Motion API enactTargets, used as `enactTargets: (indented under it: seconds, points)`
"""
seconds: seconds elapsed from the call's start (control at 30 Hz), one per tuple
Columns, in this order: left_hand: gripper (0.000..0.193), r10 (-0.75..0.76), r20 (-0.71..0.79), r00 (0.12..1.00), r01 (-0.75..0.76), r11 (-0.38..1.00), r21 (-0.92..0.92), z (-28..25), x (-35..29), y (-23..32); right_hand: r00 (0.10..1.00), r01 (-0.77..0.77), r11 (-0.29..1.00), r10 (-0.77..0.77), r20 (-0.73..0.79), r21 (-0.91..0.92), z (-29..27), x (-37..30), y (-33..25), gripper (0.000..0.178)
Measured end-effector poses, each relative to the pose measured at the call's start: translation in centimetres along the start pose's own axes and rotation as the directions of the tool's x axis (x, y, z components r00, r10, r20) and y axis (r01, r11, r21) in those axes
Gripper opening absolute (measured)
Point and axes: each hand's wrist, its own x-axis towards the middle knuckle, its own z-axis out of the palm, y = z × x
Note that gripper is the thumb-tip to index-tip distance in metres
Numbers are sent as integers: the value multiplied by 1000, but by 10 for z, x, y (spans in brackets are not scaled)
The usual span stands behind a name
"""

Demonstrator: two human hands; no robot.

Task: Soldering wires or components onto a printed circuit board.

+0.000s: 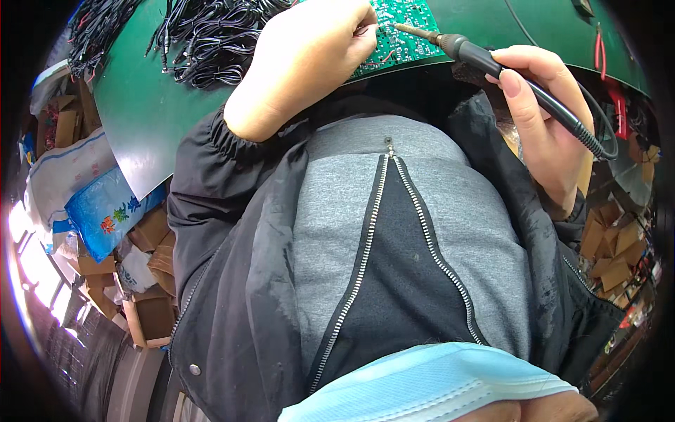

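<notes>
circuit board (395,32) on table (148,105) edge, cable bundles (204,35) left, soldering iron (492,67) right

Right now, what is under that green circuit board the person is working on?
The circuit board lies on a green table, its near edge over the table's rim. The left hand covers the board's left part, so whatever is beneath there is hidden. The right hand holds a soldering iron.
</notes>
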Motion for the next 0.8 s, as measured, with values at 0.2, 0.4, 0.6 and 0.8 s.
enactTargets:
  seconds: [0.2,0.4,0.6,0.8]
  points:
    - [12,23,0,1000,-23,1000,-15,0,0,0,999,-46,999,46,3,-23,0,4,0,18]
    - [11,-20,7,1000,20,1000,-7,1,0,3,998,-50,998,49,36,23,1,8,3,18]
    - [11,10,-7,1000,-10,1000,15,2,1,3,998,-13,999,10,59,48,-2,10,6,18]
    - [10,-10,16,1000,10,1000,20,-1,2,5,973,106,987,-78,217,-120,-8,21,-4,17]
